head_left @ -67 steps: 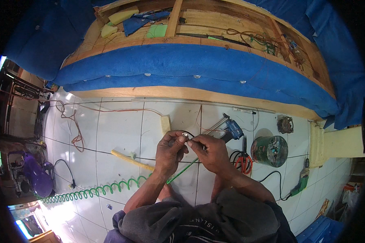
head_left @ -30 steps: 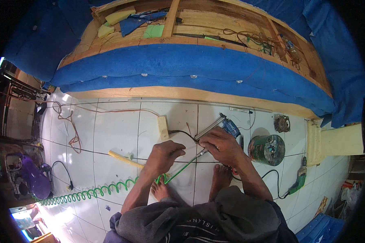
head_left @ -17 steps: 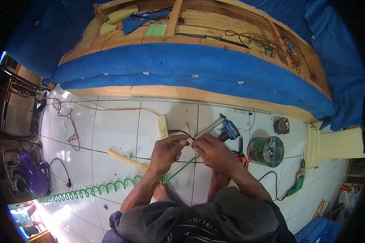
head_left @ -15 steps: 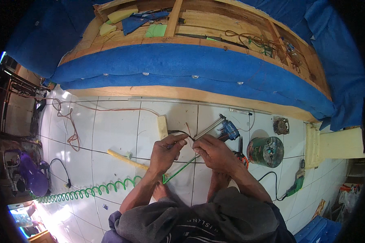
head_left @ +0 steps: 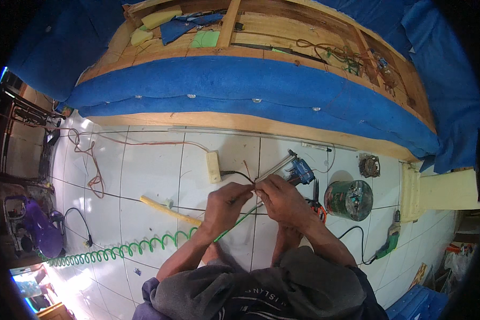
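Note:
Over the white tiled floor, my left hand (head_left: 225, 207) and my right hand (head_left: 282, 201) meet at the fingertips, both closed in a pinch. Between them they grip the end of a thin black cable (head_left: 241, 173), which runs from a cream extension socket (head_left: 213, 167) lying beyond my left hand. A short reddish-brown wire end (head_left: 246, 166) sticks up by the cable. What exactly the fingertips do to the cable end is hidden. Close past my right hand lies a blue staple gun (head_left: 302, 170), and a green air hose (head_left: 240, 222) passes beneath my hands.
Ahead stands a wooden sofa frame with blue upholstery (head_left: 224, 80). To the right are orange-handled pliers (head_left: 319, 209), a round tin (head_left: 333, 200) and a green drill (head_left: 393, 237). A yellow foam strip (head_left: 168, 209) and a purple machine (head_left: 41, 229) lie leftward.
My left hand has moved slightly right and turned, its fingertips coming up against those of my right hand. The right hand has shifted little, its fingers closing in around the cable end.

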The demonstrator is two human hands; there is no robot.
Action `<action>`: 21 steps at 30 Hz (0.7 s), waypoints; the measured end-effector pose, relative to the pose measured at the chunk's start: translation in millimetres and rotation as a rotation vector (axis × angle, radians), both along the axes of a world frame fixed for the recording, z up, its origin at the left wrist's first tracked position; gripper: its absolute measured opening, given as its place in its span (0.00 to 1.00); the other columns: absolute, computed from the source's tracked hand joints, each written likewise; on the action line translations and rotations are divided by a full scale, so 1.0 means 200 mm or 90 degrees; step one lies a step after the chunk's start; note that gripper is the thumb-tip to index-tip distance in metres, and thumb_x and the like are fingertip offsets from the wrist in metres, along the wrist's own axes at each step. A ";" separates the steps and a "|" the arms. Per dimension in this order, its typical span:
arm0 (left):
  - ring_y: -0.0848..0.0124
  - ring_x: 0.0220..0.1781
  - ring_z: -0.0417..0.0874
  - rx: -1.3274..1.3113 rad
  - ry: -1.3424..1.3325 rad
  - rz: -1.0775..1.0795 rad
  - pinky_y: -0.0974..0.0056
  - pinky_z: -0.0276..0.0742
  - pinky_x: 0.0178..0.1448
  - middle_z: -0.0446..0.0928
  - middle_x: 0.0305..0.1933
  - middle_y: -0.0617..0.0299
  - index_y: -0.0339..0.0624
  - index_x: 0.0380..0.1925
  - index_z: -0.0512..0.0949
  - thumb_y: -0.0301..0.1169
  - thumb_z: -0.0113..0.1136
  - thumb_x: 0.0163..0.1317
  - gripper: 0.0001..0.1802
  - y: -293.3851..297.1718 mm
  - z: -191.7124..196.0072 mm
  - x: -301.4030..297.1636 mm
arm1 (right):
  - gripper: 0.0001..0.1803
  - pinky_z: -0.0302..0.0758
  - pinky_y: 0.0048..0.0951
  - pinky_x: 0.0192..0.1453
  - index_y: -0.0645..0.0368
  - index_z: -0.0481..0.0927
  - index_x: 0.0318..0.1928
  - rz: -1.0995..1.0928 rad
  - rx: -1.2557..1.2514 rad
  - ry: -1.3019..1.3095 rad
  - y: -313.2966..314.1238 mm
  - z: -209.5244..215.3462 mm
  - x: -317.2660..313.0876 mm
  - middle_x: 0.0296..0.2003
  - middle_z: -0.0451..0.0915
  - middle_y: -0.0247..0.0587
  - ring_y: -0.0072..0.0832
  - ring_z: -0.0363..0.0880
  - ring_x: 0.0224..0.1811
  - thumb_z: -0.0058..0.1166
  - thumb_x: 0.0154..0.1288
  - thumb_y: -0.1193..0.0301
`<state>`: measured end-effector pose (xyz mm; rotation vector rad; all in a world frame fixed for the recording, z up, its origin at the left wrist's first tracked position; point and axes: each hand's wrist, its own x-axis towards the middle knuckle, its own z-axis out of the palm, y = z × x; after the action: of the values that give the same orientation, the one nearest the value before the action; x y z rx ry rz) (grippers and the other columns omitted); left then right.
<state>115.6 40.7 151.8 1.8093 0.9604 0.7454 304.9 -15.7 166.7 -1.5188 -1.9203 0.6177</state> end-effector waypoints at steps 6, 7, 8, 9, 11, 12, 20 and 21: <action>0.61 0.38 0.88 -0.092 0.035 0.100 0.62 0.81 0.45 0.86 0.38 0.52 0.37 0.43 0.85 0.25 0.67 0.63 0.09 0.05 -0.03 -0.03 | 0.11 0.80 0.41 0.49 0.60 0.81 0.49 -0.011 -0.048 0.012 0.07 0.11 0.06 0.43 0.84 0.49 0.45 0.84 0.45 0.59 0.70 0.70; 0.60 0.38 0.88 -0.140 0.019 0.145 0.61 0.81 0.46 0.86 0.37 0.52 0.37 0.43 0.85 0.25 0.67 0.64 0.09 0.08 -0.05 -0.06 | 0.11 0.80 0.40 0.50 0.58 0.83 0.49 -0.032 -0.078 0.040 0.07 0.12 0.10 0.42 0.85 0.47 0.44 0.85 0.44 0.59 0.70 0.69; 0.58 0.39 0.88 -0.012 0.038 0.190 0.60 0.81 0.46 0.85 0.37 0.51 0.37 0.42 0.85 0.24 0.65 0.64 0.08 0.13 -0.06 -0.13 | 0.10 0.80 0.39 0.50 0.57 0.84 0.48 -0.041 -0.139 0.065 0.06 0.12 0.16 0.42 0.86 0.46 0.44 0.86 0.43 0.60 0.69 0.68; 0.57 0.39 0.88 0.110 0.069 0.240 0.59 0.81 0.45 0.85 0.36 0.51 0.37 0.42 0.85 0.23 0.64 0.65 0.07 0.19 -0.07 -0.21 | 0.10 0.80 0.38 0.51 0.56 0.86 0.48 -0.036 -0.170 0.118 0.04 0.10 0.24 0.41 0.88 0.45 0.43 0.86 0.42 0.61 0.69 0.67; 0.55 0.40 0.87 0.279 0.192 0.307 0.58 0.81 0.46 0.84 0.37 0.50 0.37 0.40 0.84 0.22 0.62 0.65 0.06 0.29 -0.08 -0.40 | 0.09 0.79 0.41 0.47 0.55 0.88 0.44 -0.050 -0.132 0.005 0.01 0.01 0.37 0.37 0.88 0.43 0.43 0.86 0.37 0.62 0.67 0.67; 0.54 0.40 0.86 0.304 0.243 0.305 0.58 0.81 0.46 0.83 0.36 0.50 0.37 0.39 0.84 0.22 0.61 0.65 0.05 0.34 -0.08 -0.51 | 0.09 0.79 0.42 0.47 0.55 0.88 0.45 -0.037 -0.107 -0.048 -0.01 -0.06 0.45 0.36 0.88 0.43 0.43 0.86 0.37 0.62 0.67 0.67; 0.80 0.25 0.73 -0.199 0.041 0.510 0.71 0.67 0.30 0.82 0.33 0.66 0.40 0.42 0.85 0.38 0.63 0.69 0.12 0.38 -0.01 -0.84 | 0.11 0.80 0.45 0.47 0.56 0.86 0.47 -0.285 0.000 -0.352 0.01 -0.22 0.72 0.42 0.86 0.46 0.45 0.85 0.43 0.62 0.65 0.70; 0.84 0.22 0.68 -0.321 -0.113 0.435 0.76 0.58 0.26 0.81 0.33 0.67 0.41 0.42 0.84 0.35 0.63 0.69 0.10 0.34 -0.02 -0.78 | 0.12 0.80 0.46 0.49 0.55 0.86 0.48 -0.293 0.039 -0.295 0.02 -0.18 0.66 0.44 0.86 0.47 0.46 0.85 0.45 0.63 0.65 0.69</action>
<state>-40.4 107.8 146.9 0.9515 1.5071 0.9443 437.3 -11.4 130.4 -2.1061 -1.7748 -0.0015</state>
